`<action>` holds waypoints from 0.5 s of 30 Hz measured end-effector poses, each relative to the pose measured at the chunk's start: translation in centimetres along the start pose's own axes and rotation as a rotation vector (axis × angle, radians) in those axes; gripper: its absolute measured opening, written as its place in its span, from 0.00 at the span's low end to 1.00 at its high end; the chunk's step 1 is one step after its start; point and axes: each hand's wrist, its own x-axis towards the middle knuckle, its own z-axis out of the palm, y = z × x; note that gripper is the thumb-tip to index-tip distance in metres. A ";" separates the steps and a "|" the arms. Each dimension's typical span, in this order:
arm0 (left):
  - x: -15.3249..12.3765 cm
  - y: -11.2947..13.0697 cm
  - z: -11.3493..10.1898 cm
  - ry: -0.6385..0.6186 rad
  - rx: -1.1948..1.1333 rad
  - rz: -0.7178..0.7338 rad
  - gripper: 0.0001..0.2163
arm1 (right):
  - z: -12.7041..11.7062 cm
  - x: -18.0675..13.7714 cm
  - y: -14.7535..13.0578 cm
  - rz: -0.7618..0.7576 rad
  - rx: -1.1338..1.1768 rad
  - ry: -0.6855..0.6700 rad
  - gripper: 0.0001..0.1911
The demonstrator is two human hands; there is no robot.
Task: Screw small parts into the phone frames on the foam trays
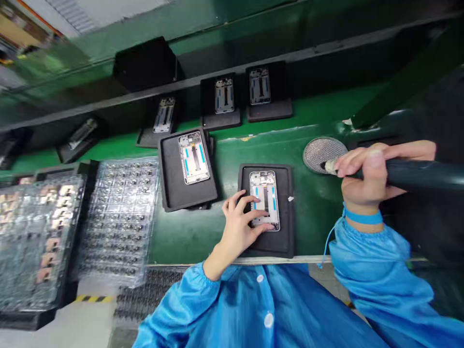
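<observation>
My left hand (239, 222) lies with fingers spread over a silver phone frame (268, 195) with blue strips, its fingertips touching the frame's face and lower edge. Under that frame is a black tray (286, 208) near the bench's front edge. Closed around a dark cylindrical electric screwdriver (424, 174), my right hand (369, 174) has its fingers near the pale tip end. That tip is over or against a round dish with a grainy metallic surface (322, 150); whether they touch I cannot tell. A blue wrist strap (364, 217) circles my right wrist.
Left of my tray, another phone frame (194, 157) sits in a black tray (168, 179). Several more trayed frames line the back, one a phone frame (259, 86). Clear plastic trays of small parts (121, 212) stand at left. A dark green post (384, 101) rises at right.
</observation>
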 end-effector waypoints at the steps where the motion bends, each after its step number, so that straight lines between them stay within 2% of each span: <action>1: 0.3 -0.1 0.1 -0.012 -0.017 0.005 0.16 | -0.5 0.9 0.0 -0.045 -0.006 0.021 0.41; 4: 1.6 -0.3 0.3 -0.034 -0.057 0.016 0.16 | -1.5 3.2 -0.1 -0.141 -0.018 0.063 0.38; 6: 3.3 -0.2 0.5 -0.033 -0.070 0.022 0.15 | -1.8 4.3 0.0 -0.187 -0.021 0.081 0.33; 8: 5.3 0.2 0.7 -0.031 -0.071 0.002 0.14 | -1.7 4.7 0.4 -0.149 -0.017 0.076 0.31; 11: 8.0 0.6 0.6 -0.049 -0.071 -0.034 0.14 | -1.7 4.4 1.0 -0.040 -0.011 0.062 0.33; 15: 9.6 0.4 0.0 -0.104 -0.112 -0.002 0.14 | -2.1 3.6 1.6 0.020 -0.049 0.048 0.32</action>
